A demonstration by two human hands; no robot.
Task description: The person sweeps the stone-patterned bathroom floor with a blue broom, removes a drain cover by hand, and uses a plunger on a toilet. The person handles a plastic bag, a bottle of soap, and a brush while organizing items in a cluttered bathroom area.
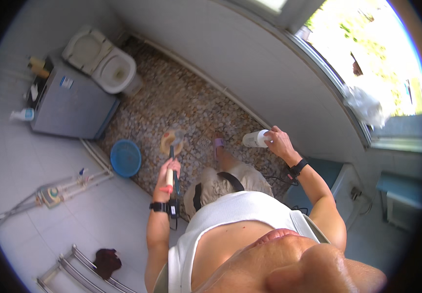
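My left hand point(170, 169) is closed around the handles of long-handled tools, one cream handle with a red end point(169, 177) and one dark green handle point(176, 179). Their far ends reach toward a round cream and clear item point(171, 141) near the pebbled floor; I cannot tell exactly what it is. On the other side, my right hand point(278, 142) grips a white plastic bottle point(254, 139) by its neck end. The bottle lies nearly sideways and bears writing. Both wrists wear black bands.
A toilet point(114, 74) with a raised lid stands beside a grey cabinet point(73, 102). A blue basin point(125, 158) rests on the pebble-patterned floor point(181, 99). Near my right arm are a white sink or tub point(346, 183) and dark cables. Pipes and a metal rack line the tiled wall.
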